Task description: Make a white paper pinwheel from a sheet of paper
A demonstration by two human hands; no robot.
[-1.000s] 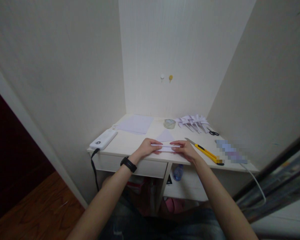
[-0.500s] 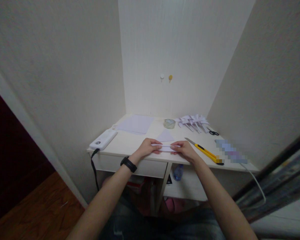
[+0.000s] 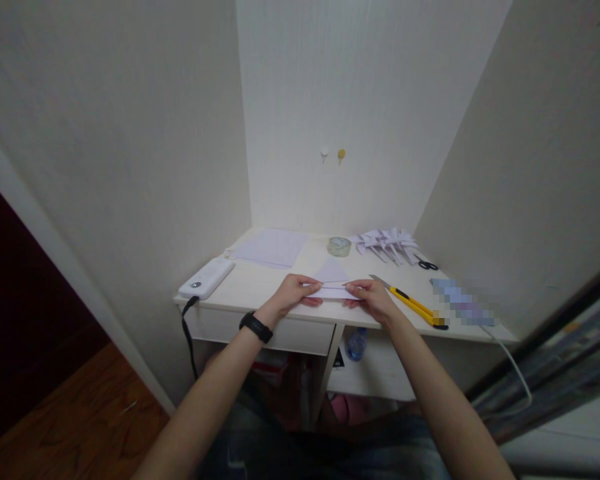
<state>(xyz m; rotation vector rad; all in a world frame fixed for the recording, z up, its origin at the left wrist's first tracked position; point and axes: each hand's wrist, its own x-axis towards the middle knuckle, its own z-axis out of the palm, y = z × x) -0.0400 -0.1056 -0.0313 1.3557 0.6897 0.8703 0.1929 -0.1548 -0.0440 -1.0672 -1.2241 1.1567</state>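
Just below the middle of the frame, both hands meet on a folded sheet of white paper (image 3: 333, 285) at the near edge of the counter (image 3: 260, 288). The left hand (image 3: 293, 293) (a black watch (image 3: 255, 327) sits on its wrist) has its fingers (image 3: 314, 287) curled shut on the paper's left end. The right hand (image 3: 371, 299) pinches the paper's right end, thumb and fingers closed on it. The paper is a narrow folded strip near the hands with a flat triangular flap pointing away toward the wall.

Just right of the right hand lies a yellow utility knife (image 3: 410, 303), blade end nearest the hand, apart from it. Farther back, in the middle of the frame, a roll of clear tape (image 3: 339, 247) stands near a heap of folded paper pieces (image 3: 386, 244), with small black scissors (image 3: 426, 264) to their right. A flat stack of white sheets (image 3: 271, 247) lies at the back left of the counter, and a white power bank (image 3: 207, 279) with a black cable rests at the left edge.
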